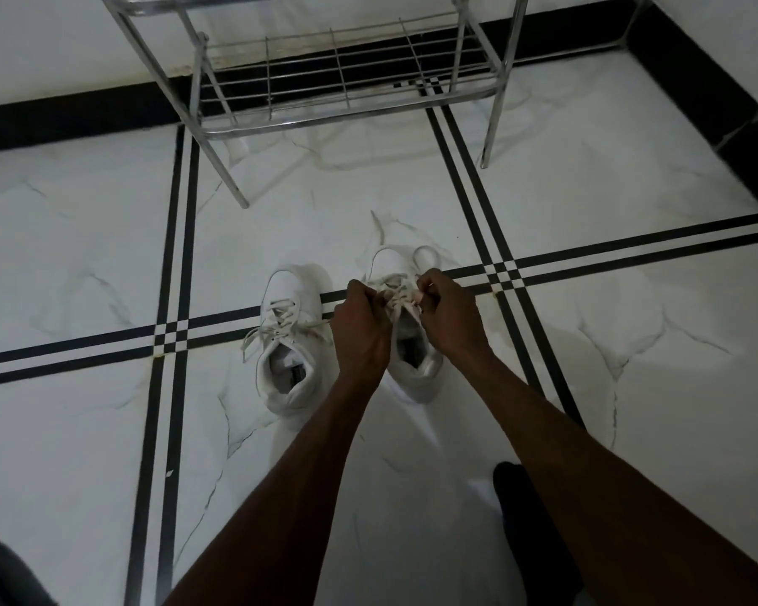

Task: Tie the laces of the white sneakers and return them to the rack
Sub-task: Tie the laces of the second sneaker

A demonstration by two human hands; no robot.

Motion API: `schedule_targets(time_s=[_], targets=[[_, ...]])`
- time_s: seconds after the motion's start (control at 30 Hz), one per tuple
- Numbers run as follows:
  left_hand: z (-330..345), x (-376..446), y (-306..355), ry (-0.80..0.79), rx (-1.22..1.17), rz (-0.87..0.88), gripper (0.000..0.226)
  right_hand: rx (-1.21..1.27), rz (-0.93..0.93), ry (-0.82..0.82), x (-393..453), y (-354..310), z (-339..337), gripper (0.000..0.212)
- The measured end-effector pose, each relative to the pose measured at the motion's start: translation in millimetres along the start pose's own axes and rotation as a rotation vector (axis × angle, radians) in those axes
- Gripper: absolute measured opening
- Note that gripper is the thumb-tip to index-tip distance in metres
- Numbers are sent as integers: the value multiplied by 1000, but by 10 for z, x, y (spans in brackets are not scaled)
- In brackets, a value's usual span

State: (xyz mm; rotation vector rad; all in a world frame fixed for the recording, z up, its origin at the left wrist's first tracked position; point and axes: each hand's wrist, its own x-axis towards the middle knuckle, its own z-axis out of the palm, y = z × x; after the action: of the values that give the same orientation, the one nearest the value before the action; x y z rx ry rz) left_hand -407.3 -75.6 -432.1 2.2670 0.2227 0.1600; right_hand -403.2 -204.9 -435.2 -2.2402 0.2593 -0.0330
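White laces [397,295] pinched in my left hand [362,325] and right hand [445,314]; the untied sneaker [287,343] lies just left, toe toward the rack [324,111].

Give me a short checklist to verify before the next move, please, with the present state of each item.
1. Both hands on the laces of the right sneaker: ok; left hand and right hand pinch them.
2. Bow on that sneaker finished: cannot tell; a loop shows, the knot is hidden by the fingers.
3. Left sneaker tied: not ok; its laces lie loose.
4. Both sneakers upright on the floor: ok.
5. Bottom shelf of the rack free: ok.
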Motion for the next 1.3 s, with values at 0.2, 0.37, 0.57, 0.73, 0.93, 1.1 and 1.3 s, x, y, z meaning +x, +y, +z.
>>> schedule_targets(time_s=[0.2, 0.37, 0.57, 0.73, 0.93, 1.1, 1.3], targets=[[91, -6, -41, 20, -21, -131, 16, 82, 226, 113, -36, 34, 93, 15], [102, -14, -41, 15, -107, -356, 15, 146, 378, 110, -16, 21, 71, 16], [21, -8, -134, -102, -362, -297, 46, 432, 409, -113, 122, -10, -48, 14], [-265, 2, -72, -210, -689, -325, 34, 777, 450, -206, 108, -50, -142, 15], [-592, 138, 54, -228, -634, -117, 31, 655, 207, -211, 155, -282, -194, 20], [-684, 292, 222, -307, -431, 135, 29, 315, -21, -535, 114, -470, -258, 21], [-584, 342, 96, -495, -391, 47, 46, 162, -137, -505, 213, -598, -447, 32]])
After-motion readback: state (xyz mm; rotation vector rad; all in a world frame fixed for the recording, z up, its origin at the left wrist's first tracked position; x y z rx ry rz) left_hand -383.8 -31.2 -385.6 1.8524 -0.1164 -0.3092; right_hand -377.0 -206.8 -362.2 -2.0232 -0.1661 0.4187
